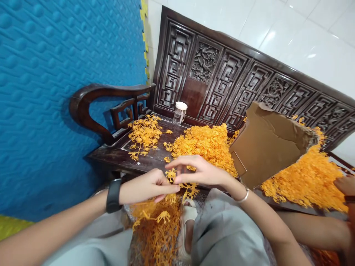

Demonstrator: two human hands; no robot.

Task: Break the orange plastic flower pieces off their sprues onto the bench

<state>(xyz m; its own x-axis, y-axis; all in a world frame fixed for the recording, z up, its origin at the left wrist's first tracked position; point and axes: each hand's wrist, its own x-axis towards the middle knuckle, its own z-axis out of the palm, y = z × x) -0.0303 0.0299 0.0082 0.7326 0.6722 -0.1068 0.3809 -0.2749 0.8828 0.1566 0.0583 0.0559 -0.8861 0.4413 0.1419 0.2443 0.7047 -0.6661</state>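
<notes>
Sprig [171, 174], bright orange, thin-stemmed, branching to spiky tips, sits at seven o'clock from the orange heap [203, 144]; left hand [155, 187] closed on it, right hand [200, 170] curled beside, grip unclear.

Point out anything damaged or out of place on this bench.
The cardboard piece between the larger orange heaps looks damaged: its right-hand edge is ragged and its surface creased. A tiny white scrap also looks stray near the seat's front edge.
</notes>
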